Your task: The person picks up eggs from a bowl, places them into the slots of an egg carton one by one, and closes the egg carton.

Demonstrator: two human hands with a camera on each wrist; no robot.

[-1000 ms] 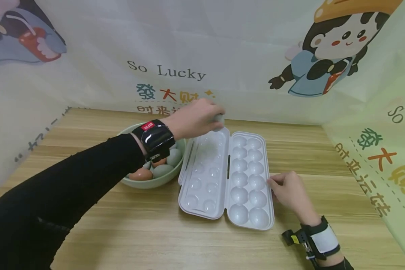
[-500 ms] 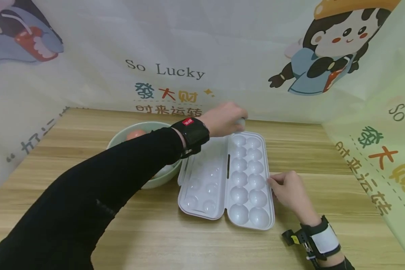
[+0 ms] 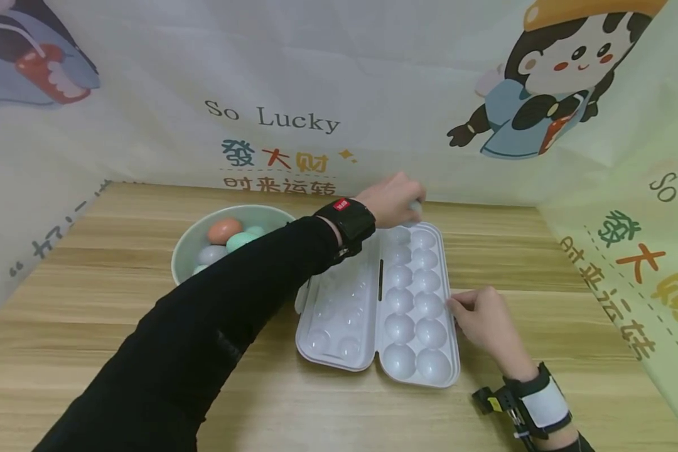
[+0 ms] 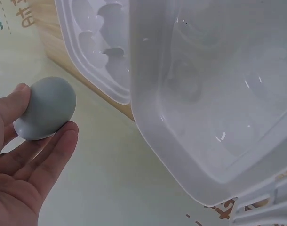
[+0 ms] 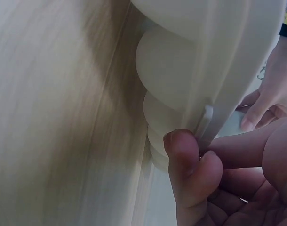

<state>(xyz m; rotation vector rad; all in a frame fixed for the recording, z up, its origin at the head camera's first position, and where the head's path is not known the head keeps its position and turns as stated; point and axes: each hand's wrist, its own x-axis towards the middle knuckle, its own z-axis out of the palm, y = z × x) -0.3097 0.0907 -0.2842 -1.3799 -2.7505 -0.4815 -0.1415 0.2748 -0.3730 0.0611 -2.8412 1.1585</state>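
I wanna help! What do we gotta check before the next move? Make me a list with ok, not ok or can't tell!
1. Is the egg held? Ok: the left hand has it between thumb and fingers.
2. Is the egg box open? Ok: its lid is folded out to the side.
3. Is the box being held? Ok: the right hand pinches its side edge.
4. Is there room? Ok: the cups that show hold no eggs.
5. Is the egg right over a cup? Cannot tell: it's by the far end.
6. Is the egg uncracked? Cannot tell: fingers hide part of it.
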